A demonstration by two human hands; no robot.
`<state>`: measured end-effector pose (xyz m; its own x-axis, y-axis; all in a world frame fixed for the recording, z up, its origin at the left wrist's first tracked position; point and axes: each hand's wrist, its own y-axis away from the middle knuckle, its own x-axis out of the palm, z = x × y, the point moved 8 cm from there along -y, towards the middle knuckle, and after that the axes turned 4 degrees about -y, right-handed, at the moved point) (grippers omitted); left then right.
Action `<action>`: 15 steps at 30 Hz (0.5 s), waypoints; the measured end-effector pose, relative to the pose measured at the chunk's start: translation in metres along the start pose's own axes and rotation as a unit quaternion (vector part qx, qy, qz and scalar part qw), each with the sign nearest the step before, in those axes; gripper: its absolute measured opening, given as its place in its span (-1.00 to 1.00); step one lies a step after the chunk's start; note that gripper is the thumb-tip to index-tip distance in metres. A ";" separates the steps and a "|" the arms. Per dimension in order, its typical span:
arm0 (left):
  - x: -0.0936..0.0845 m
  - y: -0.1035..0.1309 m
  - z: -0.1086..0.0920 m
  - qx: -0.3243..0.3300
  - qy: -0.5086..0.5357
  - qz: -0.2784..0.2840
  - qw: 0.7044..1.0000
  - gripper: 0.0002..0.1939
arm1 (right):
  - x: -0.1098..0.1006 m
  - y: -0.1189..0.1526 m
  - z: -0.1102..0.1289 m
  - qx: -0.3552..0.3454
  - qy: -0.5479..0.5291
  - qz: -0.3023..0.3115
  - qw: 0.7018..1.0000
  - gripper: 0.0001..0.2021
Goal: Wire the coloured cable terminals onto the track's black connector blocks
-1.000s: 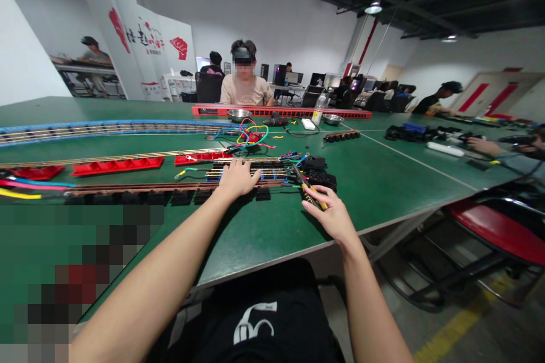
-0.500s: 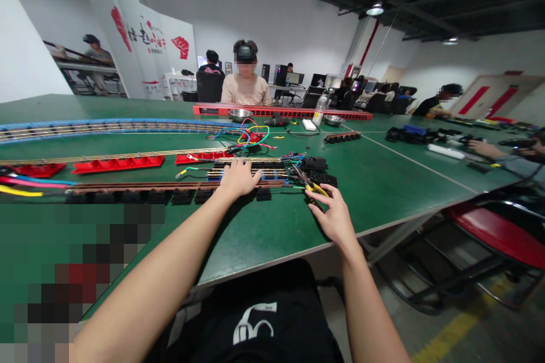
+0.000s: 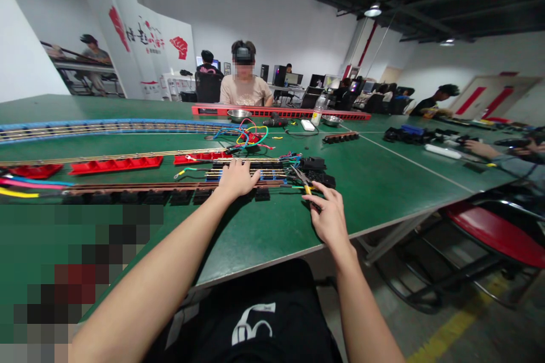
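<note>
Right hand, grasping the pliers by their yellow handles with the fingers; the nose points forward and left of this grip, beside the ends of the rails and the thin wires. Whether the nose bites on anything cannot be told.

Left hand, open and laid over the rails, to the left of the pliers, thumb spread; no closed grasp is visible.

Likely faults, by judgement: (a) a squeeze with a wire caught in the nose could nick its insulation or cut a strand, the wires being bunched just beyond the tips; (b) a loose finger hold could let the handles roll, turning the nose against a rail; (c) uneven pressure from the left palm could slide or tilt the rails as the pliers pull; (d) the lugged green wire, left of that palm, could snag if the rails shift; (e) the black blocks, just ahead of the right grip, could be knocked by a slipping tool.
</note>
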<state>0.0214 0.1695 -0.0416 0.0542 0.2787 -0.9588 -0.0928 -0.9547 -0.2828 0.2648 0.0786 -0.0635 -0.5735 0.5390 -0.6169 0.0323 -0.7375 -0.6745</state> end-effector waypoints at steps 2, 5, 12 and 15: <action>0.000 0.000 0.000 0.000 0.001 0.001 1.000 -0.34 | 0.000 0.001 0.002 0.000 0.020 -0.001 1.000 -0.66; 0.000 0.000 0.000 -0.001 0.002 0.003 1.000 -0.33 | -0.002 0.001 0.005 -0.004 0.038 -0.009 0.999 -0.67; -0.002 0.001 -0.001 0.003 -0.007 -0.003 1.000 -0.35 | -0.002 0.001 0.005 -0.024 0.016 -0.009 1.000 -0.70; -0.002 0.001 -0.002 0.005 -0.012 -0.005 1.000 -0.36 | 0.000 0.000 0.003 -0.025 -0.018 0.001 1.000 -0.75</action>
<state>0.0231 0.1682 -0.0400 0.0315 0.2904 -0.9564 -0.1017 -0.9510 -0.2921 0.2623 0.0770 -0.0621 -0.6023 0.5222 -0.6038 0.0742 -0.7164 -0.6937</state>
